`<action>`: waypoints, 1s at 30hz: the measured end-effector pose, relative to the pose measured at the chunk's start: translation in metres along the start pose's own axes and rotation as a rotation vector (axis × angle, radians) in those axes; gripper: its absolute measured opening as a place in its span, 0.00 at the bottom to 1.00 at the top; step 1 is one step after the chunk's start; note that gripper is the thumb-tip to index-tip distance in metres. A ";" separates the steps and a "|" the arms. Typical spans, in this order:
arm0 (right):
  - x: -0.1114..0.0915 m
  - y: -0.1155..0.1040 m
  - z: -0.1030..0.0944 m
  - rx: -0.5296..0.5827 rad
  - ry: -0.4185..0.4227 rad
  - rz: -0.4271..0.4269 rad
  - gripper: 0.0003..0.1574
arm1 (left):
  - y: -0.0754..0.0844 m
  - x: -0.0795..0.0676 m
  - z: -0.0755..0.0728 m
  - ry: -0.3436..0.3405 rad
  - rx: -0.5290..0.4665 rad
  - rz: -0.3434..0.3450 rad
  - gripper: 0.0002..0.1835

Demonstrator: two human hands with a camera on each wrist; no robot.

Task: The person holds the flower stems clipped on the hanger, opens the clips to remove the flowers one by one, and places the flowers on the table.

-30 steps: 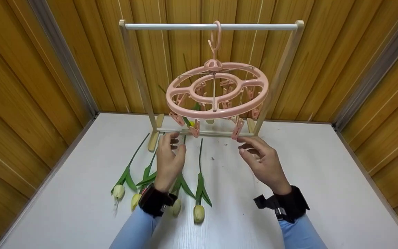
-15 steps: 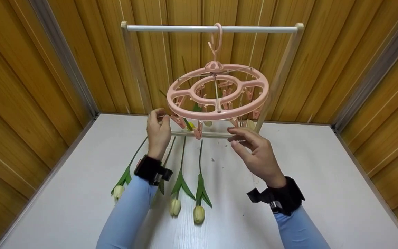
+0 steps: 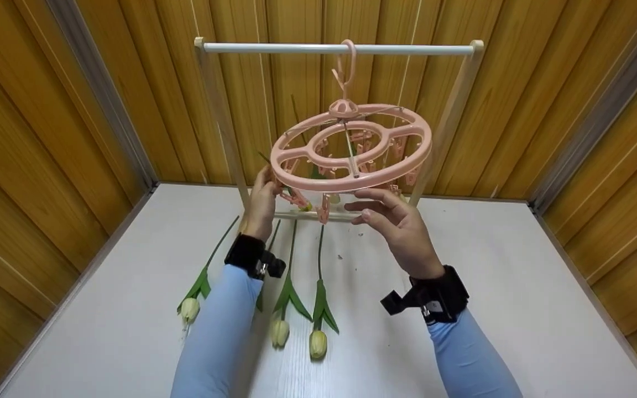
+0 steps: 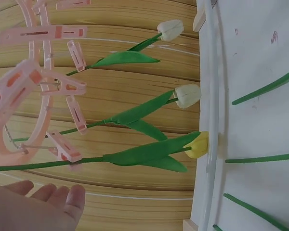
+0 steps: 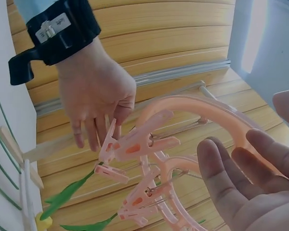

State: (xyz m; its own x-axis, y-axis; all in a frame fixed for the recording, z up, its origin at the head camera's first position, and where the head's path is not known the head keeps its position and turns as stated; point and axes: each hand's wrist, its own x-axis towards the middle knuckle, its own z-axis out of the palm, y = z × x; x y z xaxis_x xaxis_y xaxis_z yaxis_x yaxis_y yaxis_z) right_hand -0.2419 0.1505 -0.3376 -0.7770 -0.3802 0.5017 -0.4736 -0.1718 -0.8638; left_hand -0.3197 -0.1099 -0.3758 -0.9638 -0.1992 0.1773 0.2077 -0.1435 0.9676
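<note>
Both wrists wear a black strap, and the one on the left wrist bears a pale label (image 5: 57, 25), its print too small for me to read; another small light patch (image 3: 434, 305) shows on the right strap (image 3: 454, 293). The desk (image 3: 517, 309) under the hands is white with a faint grain, and small dark specks (image 3: 340, 257) lie on it below and between them. Beyond the hands and out to either side stand yellow-brown plank walls (image 3: 169, 83), with grey metal strips (image 3: 111, 83) running down the corners. Above and between the hands, a pink clip hanger (image 3: 318, 184) hangs by its hook from the white bar of a rack (image 3: 274, 48). The left hand (image 3: 260, 204) is at the hanger's left edge, fingers loose, beside the stem of a clipped yellow tulip (image 4: 197, 145); whether it touches anything I can't tell. Two white tulips (image 4: 188, 96) also hang head down from the clips. The right hand (image 3: 398, 229) is at the front rim, fingers spread and gently bent, gripping nothing. More tulips (image 3: 318, 344) lie nearer the person, around the left forearm and between the arms.
</note>
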 end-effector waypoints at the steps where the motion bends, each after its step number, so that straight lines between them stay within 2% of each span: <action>1: 0.000 0.000 -0.001 0.005 -0.003 -0.008 0.22 | -0.002 0.000 -0.002 -0.017 -0.007 0.000 0.38; 4: -0.002 -0.003 -0.004 0.020 -0.011 -0.042 0.22 | -0.006 0.000 -0.005 -0.035 -0.004 0.001 0.38; 9: -0.006 -0.008 -0.010 0.014 -0.005 -0.094 0.23 | -0.014 0.003 -0.005 0.025 0.083 0.051 0.30; 12: -0.007 -0.009 -0.014 0.019 -0.002 -0.123 0.23 | -0.018 0.005 -0.003 0.037 0.101 0.081 0.25; 14: -0.008 -0.009 -0.017 0.026 -0.008 -0.143 0.23 | -0.021 0.005 -0.002 0.031 0.103 0.076 0.23; 18: -0.011 -0.010 -0.024 0.061 -0.012 -0.168 0.23 | -0.026 0.003 0.001 0.040 0.176 0.085 0.20; 23: -0.013 -0.010 -0.032 0.120 0.006 -0.175 0.23 | -0.032 -0.002 0.002 0.038 0.269 0.137 0.21; 27: -0.014 -0.009 -0.038 0.132 0.027 -0.179 0.23 | -0.034 -0.007 0.002 0.015 0.295 0.160 0.23; 30: -0.015 -0.006 -0.040 0.132 0.042 -0.177 0.23 | -0.034 -0.011 0.000 -0.007 0.307 0.220 0.22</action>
State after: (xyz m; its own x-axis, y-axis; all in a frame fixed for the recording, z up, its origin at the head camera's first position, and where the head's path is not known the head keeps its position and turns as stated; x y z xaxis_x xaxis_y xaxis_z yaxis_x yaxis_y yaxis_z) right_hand -0.2434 0.1935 -0.3379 -0.7044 -0.2964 0.6449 -0.5479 -0.3505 -0.7595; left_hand -0.3156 -0.1030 -0.4104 -0.9029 -0.1862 0.3874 0.3514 0.1991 0.9148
